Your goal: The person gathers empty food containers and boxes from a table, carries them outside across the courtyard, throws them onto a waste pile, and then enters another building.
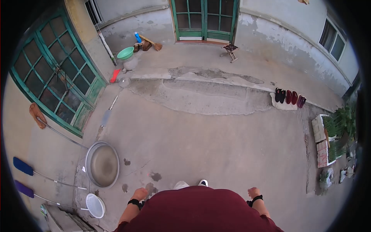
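My left hand (140,193) hangs low beside my dark red shirt (201,210), a black band on its wrist. Its fingers look curled in, and nothing shows in them. On the other side, my right hand (254,192) is held out from the shirt with fingers folded, also with a black wristband and no visible object. Nearest to my left hand are dark wet spots (155,176) on the concrete. Farther left stand a large metal basin (88,164) and a white plastic basin (101,212); neither is touched.
Green double doors (83,94) stand at left. A green basin (125,53), a broom (156,46) and a folding stool (230,47) are at the back. Pairs of shoes (288,96) sit by the raised step (216,80). Planter boxes (322,153) line the right.
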The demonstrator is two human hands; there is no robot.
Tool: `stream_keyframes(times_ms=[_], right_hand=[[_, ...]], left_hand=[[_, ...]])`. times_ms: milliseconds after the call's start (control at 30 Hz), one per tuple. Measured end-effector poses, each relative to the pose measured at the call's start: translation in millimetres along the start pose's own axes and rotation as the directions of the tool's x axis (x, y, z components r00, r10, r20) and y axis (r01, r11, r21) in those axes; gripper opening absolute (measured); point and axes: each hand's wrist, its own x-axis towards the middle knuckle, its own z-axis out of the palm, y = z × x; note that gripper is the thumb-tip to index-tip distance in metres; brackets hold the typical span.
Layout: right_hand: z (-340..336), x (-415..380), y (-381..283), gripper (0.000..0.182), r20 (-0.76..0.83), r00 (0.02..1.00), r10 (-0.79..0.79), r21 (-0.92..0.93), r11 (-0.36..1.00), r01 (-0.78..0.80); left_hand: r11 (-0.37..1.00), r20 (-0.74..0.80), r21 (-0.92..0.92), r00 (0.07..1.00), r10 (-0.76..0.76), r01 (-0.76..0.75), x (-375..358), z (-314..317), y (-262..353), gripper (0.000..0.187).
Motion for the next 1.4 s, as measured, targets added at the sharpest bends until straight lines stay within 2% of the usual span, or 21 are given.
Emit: stream_keyframes(times_ms=[33,67,133,200,300,367,433,500,533,600,633,667,733,800,867,933,1067,1167,1267,1367,1400], right_hand=[[-20.6,33.0,-61.4,0.017,0.076,0.983,-0.166,-0.19,0.966,0.178],[-45.0,30.3,-141.2,0.029,0.0,0.997,-0.074,0.064,0.995,0.074],[-76.6,55.0,-272.0,0.03,-0.017,0.969,-0.248,-0.004,0.969,0.248],[-90.3,107.5,-366.3,0.031,-0.027,0.946,-0.322,-0.042,0.946,0.321],[-106.2,160.1,-461.8,0.031,0.013,0.926,-0.378,-0.002,0.926,0.378],[-124.0,191.7,-515.0,0.03,0.053,0.921,-0.385,-0.083,0.918,0.388],[-141.9,219.5,-541.6,0.029,0.039,0.949,-0.314,-0.133,0.939,0.317],[-156.0,243.9,-554.1,0.028,0.027,0.973,-0.231,-0.093,0.968,0.233],[-158.8,257.6,-556.2,0.028,0.016,0.982,-0.189,-0.064,0.98,0.189],[-157.4,297.2,-555.6,0.027,0.035,0.998,-0.058,-0.085,0.995,0.061],[-147.5,318.0,-540.0,0.026,0.019,0.996,-0.087,-0.124,0.988,0.089],[-144.1,342.7,-532.7,0.026,0.004,0.993,-0.121,-0.162,0.979,0.12],[-176.5,387.6,-551.9,0.024,0.439,0.898,-0.029,-0.339,0.92,0.195],[-223.6,416.0,-624.5,0.024,0.374,0.866,0.332,-0.144,0.943,-0.299],[-251.9,475.7,-651.6,0.024,0.3,0.904,0.304,-0.117,0.953,-0.281],[-280.9,559.8,-704.4,0.028,-0.026,0.999,0.034,-0.322,0.946,-0.04],[-361.4,664.5,-901.0,0.03,0.002,0.979,-0.202,-0.243,0.95,0.196],[-424.1,718.5,-1071.7,0.028,0.019,0.844,-0.537,-0.262,0.812,0.522],[-482.9,755.3,-1229.0,0.028,0.02,0.651,-0.759,-0.329,0.61,0.721],[-547.4,785.7,-1373.9,0.027,-0.038,0.423,-0.905,-0.407,0.401,0.821],[-567.4,799.2,-1417.9,0.031,-0.096,0.347,-0.933,-0.458,0.351,0.817]], left_hand=[[0.992,0.074,0.126,0.997,0.02,-0.029,3.9,-12.0,16.9,0.028],[0.966,0.153,0.252,0.988,0.026,-0.064,9.2,-23.1,29.5,0.03],[0.926,0.114,0.346,0.986,0.118,-0.151,43.6,-16.4,8.9,0.032],[0.931,0.262,0.168,0.896,-0.359,0.324,97.0,1.1,-0.6,0.032],[0.873,0.296,0.436,0.951,0.091,-0.219,189.3,18.1,-54.2,0.03],[0.857,0.25,0.452,0.957,0.145,-0.248,261.0,-21.7,-37.8,0.03],[0.838,0.306,0.524,0.952,-0.016,-0.154,322.1,-81.7,18.0,0.033],[0.767,0.326,0.577,0.94,0.099,-0.28,353.6,-207.3,140.0,0.021],[0.934,0.199,0.357,0.979,-0.039,-0.035,406.3,-231.5,160.4,0.019],[0.714,0.096,0.638,0.949,0.3,-0.29,487.9,-302.7,225.6,0.021],[0.998,-0.215,0.055,0.977,0.011,0.001,518.8,-333.5,274.8,0.019],[0.991,-0.338,0.074,0.932,0.13,-0.112,540.6,-369.1,326.4,0.022],[0.984,-0.331,0.086,0.927,0.174,-0.154,595.6,-425.3,406.6,0.022],[0.973,-0.336,-0.028,0.919,0.208,-0.23,631.2,-467.5,481.7,0.021],[0.972,-0.307,-0.044,0.929,0.208,-0.232,656.7,-484.1,518.2,0.022],[0.979,-0.237,0.035,0.95,0.203,-0.2,679.0,-500.6,564.9,0.024],[0.977,0.117,0.169,0.987,0.11,-0.129,701.3,-518.3,592.1,0.033],[0.972,0.05,0.189,0.987,-0.152,0.14,709.3,-549.8,643.8,0.033],[0.983,-0.021,0.105,0.988,-0.151,0.152,750.7,-559.3,648.7,0.031],[0.979,0.13,0.193,0.987,-0.096,0.069,799.4,-571.3,672.5,0.029],[0.951,0.231,0.216,0.935,-0.269,0.22,829.9,-567.3,677.8,0.029]])
